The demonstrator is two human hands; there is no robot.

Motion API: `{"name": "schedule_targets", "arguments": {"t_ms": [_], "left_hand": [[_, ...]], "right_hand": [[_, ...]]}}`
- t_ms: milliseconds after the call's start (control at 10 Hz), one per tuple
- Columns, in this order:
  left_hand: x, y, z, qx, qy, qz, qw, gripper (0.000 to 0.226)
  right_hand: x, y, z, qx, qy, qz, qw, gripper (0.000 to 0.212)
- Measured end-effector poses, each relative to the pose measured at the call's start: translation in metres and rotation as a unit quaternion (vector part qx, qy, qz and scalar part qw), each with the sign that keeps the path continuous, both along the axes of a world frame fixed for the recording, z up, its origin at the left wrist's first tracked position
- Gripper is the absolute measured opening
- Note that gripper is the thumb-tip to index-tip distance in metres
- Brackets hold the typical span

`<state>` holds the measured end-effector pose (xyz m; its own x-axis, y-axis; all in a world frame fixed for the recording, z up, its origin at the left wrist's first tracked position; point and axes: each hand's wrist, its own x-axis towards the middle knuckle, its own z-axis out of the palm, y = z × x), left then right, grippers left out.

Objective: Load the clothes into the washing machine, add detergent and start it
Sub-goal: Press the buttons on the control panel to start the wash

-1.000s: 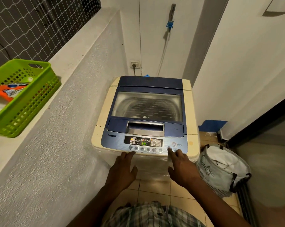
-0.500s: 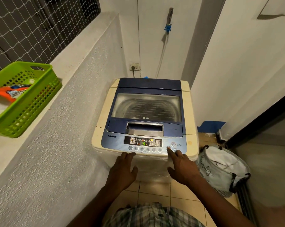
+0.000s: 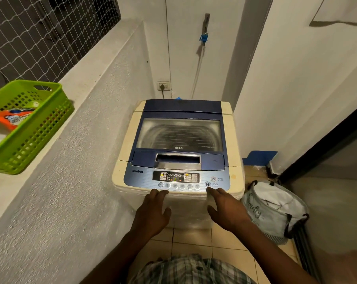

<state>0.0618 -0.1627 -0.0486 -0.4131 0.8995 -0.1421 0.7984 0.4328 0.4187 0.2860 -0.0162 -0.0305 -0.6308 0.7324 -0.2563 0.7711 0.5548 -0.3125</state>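
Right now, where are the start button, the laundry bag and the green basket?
start button [image 3: 207,184], head view, its round face.
laundry bag [image 3: 262,213], head view, lettered front wall.
green basket [image 3: 40,130], head view, perforated side wall.

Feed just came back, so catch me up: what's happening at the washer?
A person stands at the washer, its lid closed. The right hand is open, its index fingertip at the lower edge of the start button; whether it presses is unclear. The left hand touches the washer's front edge, open. The display is lit. A laundry bag sits right of the washer, a green basket on the ledge at left.
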Motion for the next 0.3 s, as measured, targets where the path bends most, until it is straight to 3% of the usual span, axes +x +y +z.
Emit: {"name": "schedule_targets", "arguments": {"t_ms": [300], "left_hand": [[-0.012, 0.025, 0.026, 0.056, 0.018, -0.012, 0.998, 0.056]], "right_hand": [[-0.018, 0.015, 0.029, 0.057, 0.068, 0.006, 0.996, 0.058]]}}
